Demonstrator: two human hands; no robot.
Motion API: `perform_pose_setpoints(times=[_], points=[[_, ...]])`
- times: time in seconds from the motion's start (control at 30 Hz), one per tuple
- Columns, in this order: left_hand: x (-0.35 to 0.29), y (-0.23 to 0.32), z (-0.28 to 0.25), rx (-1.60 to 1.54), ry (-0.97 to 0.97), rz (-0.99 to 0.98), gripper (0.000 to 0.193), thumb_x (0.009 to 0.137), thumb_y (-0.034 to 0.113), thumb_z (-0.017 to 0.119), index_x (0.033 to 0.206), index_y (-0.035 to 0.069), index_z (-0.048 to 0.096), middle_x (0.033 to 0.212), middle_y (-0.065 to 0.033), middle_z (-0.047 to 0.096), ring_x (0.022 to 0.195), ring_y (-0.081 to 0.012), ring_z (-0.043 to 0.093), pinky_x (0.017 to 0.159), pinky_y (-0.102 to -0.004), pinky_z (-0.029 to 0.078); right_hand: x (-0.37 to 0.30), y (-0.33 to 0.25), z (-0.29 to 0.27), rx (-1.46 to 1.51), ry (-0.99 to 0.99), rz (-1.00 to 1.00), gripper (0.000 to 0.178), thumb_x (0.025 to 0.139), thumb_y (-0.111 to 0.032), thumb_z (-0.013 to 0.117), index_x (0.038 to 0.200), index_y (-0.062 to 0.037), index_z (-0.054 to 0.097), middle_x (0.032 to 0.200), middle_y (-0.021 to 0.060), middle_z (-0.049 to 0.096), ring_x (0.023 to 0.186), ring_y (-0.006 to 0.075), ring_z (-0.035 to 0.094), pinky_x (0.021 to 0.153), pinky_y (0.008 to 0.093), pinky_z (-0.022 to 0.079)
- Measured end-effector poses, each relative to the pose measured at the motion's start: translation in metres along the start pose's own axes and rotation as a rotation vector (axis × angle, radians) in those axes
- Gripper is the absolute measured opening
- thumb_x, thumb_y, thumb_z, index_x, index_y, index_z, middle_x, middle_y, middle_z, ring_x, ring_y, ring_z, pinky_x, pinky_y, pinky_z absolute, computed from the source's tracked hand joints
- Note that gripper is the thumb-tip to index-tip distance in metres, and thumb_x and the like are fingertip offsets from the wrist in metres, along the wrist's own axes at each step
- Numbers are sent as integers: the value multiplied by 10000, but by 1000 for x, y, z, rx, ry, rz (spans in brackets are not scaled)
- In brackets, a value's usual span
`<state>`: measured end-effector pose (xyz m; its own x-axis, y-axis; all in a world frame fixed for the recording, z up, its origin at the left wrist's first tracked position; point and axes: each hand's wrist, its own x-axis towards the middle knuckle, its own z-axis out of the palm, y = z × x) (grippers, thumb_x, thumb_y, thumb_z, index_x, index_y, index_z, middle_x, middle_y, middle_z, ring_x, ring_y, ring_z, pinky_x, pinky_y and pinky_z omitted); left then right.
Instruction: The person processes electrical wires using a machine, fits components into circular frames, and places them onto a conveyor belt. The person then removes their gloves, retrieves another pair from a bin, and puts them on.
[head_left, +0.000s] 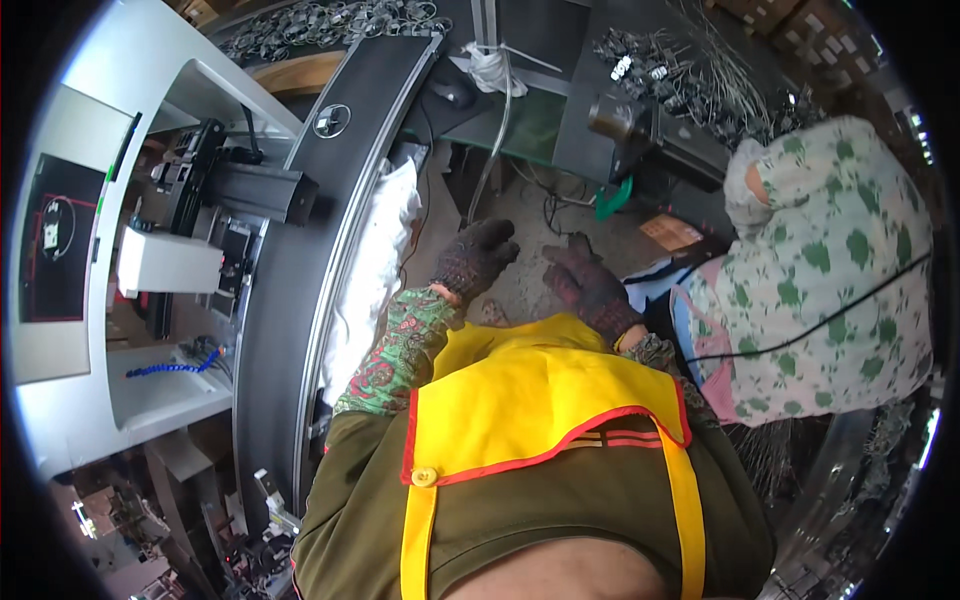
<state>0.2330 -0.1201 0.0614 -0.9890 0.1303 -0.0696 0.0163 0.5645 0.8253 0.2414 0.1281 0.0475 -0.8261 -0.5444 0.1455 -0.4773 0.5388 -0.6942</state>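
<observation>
My left hand (476, 258), in a dark knitted glove, hangs in the air in front of my yellow apron (540, 390). Its fingers are loosely bent and a little apart, and nothing shows in them. To its right, my right hand (590, 288) wears a similar glove, with fingers stretched out and nothing held. White cloth or plastic sheeting (375, 265) lies along the belt's side, nearest my left hand. On the black conveyor belt (345, 165), a small coiled cable (333, 121) with a pale connector lies far from both hands.
A white machine (110, 400) with a screen (60, 240) stands at the left. Piles of cables lie on the far table (330, 30) and the right-hand bench (690, 75). A co-worker in a green-patterned smock (830, 270) sits close at my right. A black mouse (452, 90) lies ahead.
</observation>
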Motion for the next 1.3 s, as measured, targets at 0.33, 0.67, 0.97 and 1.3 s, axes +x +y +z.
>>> perform_pose_setpoints(times=[0.33,0.67,0.97,1.3], points=[[60,-4,-41,-57,-88,-133,399,890,239,643,1215,7,621,1186,-178,655,1122,-312,622,978,-370,468,186,-31,-84,140,255,28,335,959,-133,555,1285,-59,561,1099,122,676,1009,213,661,886,312,507],[116,-40,-26,-258,108,-452,405,895,175,632,1247,-21,596,1101,-150,685,956,-215,661,836,-315,517,341,201,-202,-453,219,173,660,878,-374,648,1445,-160,388,1290,198,588,1157,373,586,971,445,475],[225,-11,2,-161,37,-392,380,909,212,647,1199,-31,608,1030,-114,686,860,-145,641,768,-300,516,420,334,-232,-527,130,390,532,796,-296,632,1292,-135,528,1254,168,581,1186,366,549,985,468,461],[336,113,-3,-1206,25,-159,637,945,352,623,1429,28,368,1137,-130,576,903,-173,614,709,-305,558,332,131,-199,842,-44,162,325,865,-20,544,1171,-87,630,1018,98,644,942,241,640,840,322,504]])
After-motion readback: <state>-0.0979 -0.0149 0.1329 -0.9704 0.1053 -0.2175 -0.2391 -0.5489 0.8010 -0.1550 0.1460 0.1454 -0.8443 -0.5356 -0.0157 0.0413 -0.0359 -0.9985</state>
